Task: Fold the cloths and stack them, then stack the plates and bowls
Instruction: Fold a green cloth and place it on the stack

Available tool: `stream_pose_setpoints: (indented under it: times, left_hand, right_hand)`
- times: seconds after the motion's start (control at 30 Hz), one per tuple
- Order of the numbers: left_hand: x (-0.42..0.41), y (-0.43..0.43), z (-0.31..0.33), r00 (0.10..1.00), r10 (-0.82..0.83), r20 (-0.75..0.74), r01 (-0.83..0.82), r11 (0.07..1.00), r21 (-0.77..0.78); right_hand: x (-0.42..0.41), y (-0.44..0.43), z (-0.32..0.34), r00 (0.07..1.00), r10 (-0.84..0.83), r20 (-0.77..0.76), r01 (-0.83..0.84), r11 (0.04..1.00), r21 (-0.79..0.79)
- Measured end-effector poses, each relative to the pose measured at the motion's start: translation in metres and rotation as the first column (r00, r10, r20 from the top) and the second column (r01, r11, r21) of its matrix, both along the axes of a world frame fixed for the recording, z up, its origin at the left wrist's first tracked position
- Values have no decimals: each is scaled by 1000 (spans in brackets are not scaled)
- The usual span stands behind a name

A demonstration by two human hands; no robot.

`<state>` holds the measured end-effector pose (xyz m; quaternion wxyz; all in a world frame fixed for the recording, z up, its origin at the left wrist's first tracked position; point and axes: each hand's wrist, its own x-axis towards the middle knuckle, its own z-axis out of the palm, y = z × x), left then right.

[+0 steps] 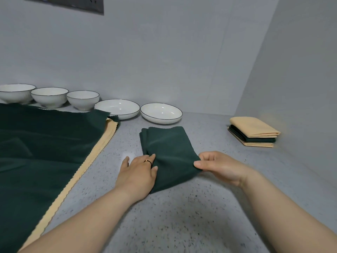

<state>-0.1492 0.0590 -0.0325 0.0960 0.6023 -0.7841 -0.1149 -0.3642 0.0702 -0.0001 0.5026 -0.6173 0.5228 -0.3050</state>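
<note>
A folded dark green cloth (167,148) lies on the speckled grey counter in front of me. My left hand (138,172) rests on its near left edge with fingers nearly straight. My right hand (217,165) pinches its near right corner between thumb and fingers. A stack of folded cloths (255,132), yellow over green over yellow, sits at the right. A large unfolded green cloth (36,152) lies spread at the left over a yellow cloth (94,157) whose edge shows. Three white bowls (49,96) and two white plates (161,113) line the back wall.
Grey walls close the counter (182,216) at the back and on the right. A dark panel (73,2) hangs on the back wall at upper left. The corner of the spread green cloth touches the left plate (117,108).
</note>
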Motion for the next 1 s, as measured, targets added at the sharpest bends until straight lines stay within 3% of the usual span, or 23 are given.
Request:
stream_pose_setpoints:
  times: [0.2, 0.37, 0.43, 0.57, 0.63, 0.77, 0.87, 1.0]
  left_hand:
    - [0, 0, -1, 1000, -7, 7, 7, 1000, -6]
    - [-1, 0, 0, 1000, -7, -20, 7, 1000, -18]
    - [0, 2, 1, 1000, -13, -19, 12, 1000, -22]
    - [2, 3, 1, 999, -40, -35, 38, 999, -36]
    - [4, 3, 1, 997, -59, -55, 57, 998, -42]
    - [6, 5, 4, 989, -81, -125, 76, 996, -38]
    - [7, 3, 2, 973, -75, -220, 74, 997, -15]
    - [9, 0, 0, 948, -65, -310, 71, 997, 8]
  right_hand:
    - [3, 10, -5, 994, -106, -40, 109, 992, 64]
    - [14, 2, 5, 919, -133, -370, 175, 981, 83]
    - [13, 2, 5, 899, -147, -412, 192, 979, 70]
    - [6, 5, 10, 944, -66, -323, 136, 970, 202]
    - [5, 0, 11, 951, -118, -285, 183, 960, 210]
    - [14, -25, 9, 914, -342, -218, 375, 918, 132]
    - [23, -40, 8, 875, -426, -229, 451, 890, 69]
    - [30, -52, -1, 865, -495, -80, 496, 868, -15]
